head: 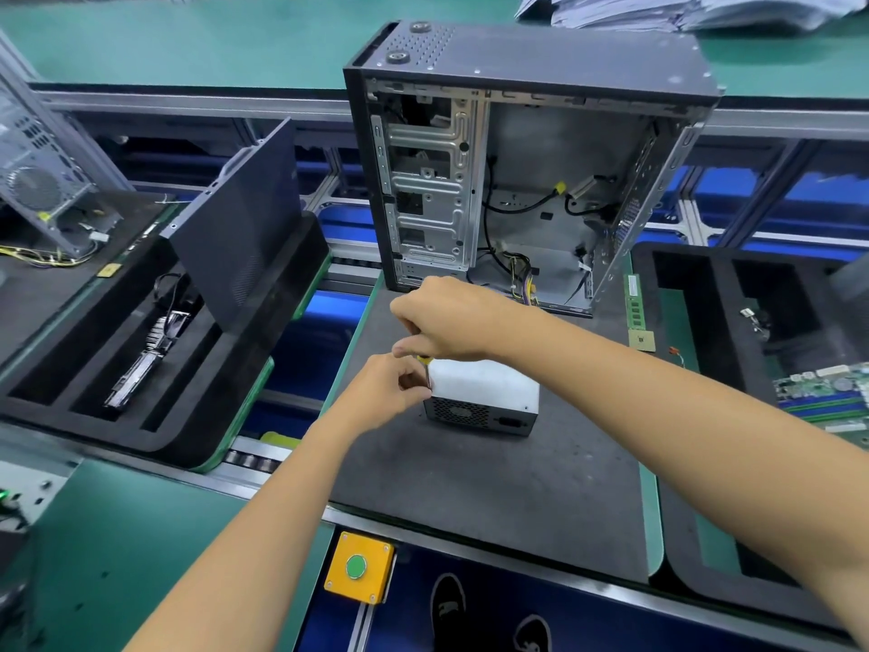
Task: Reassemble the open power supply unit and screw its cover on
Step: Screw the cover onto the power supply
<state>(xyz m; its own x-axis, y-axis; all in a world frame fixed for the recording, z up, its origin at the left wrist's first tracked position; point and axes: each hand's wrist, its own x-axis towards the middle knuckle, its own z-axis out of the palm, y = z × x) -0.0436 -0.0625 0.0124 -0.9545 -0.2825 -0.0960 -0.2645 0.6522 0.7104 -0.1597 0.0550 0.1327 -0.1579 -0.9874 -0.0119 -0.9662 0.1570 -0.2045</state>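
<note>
The power supply unit sits on the dark foam mat, with its silver cover on top and its black grille side facing me. My right hand grips the handle of a screwdriver held upright over the unit's left top corner; only a yellow band and the thin shaft show below the fist. My left hand pinches the shaft near the tip, right against the unit's left edge. The screw itself is hidden by my fingers.
An open computer case stands upright just behind the unit, cables hanging inside. A black foam tray with parts and a leaning side panel lies left. A motherboard and RAM stick lie right. A yellow button box sits at the front edge.
</note>
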